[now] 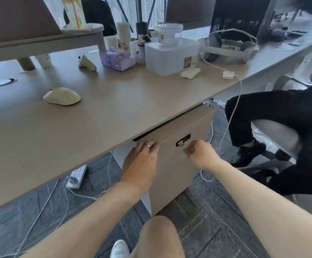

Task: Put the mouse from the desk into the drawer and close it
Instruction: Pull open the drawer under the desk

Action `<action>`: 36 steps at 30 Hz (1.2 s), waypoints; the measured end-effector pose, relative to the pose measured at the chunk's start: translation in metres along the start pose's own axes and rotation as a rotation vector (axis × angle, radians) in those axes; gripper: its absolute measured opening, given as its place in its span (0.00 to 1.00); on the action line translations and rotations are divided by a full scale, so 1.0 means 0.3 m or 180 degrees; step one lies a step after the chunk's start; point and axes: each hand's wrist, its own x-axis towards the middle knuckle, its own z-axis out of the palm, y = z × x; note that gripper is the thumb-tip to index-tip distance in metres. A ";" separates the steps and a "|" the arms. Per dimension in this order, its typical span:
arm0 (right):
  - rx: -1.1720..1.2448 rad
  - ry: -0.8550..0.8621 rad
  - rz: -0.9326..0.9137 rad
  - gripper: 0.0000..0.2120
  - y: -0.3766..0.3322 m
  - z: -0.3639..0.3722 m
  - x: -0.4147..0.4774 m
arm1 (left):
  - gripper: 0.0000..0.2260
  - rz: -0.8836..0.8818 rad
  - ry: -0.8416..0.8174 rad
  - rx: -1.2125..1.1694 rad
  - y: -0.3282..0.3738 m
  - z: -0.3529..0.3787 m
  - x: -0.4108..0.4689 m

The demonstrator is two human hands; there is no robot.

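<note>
While hands (pixel 142 157) grip drawer (pixel 172 146), mouse (pixel 62 96) on desk (pixel 114 101), seated person's leg (pixel 263 116) beside.

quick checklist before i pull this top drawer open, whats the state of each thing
1. Left hand on the top drawer: ok, fingers lie at its upper edge beside the dark gap under the desk.
2. Right hand placed: ok, fingers curled against the drawer front just right of the lock.
3. Lock released: cannot tell.
4. Mouse ready to fetch: ok, lying alone on the desk, untouched.
5. Room to slide out: not ok, your knee sits right in front of the cabinet.
6. White cable clear: cannot tell, it hangs close to the cabinet's right side.
</note>
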 end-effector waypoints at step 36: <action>0.3920 0.0523 0.1296 0.08 0.196 0.099 -0.189 | 0.28 -0.0102 0.0031 -0.0130 0.030 -0.010 0.016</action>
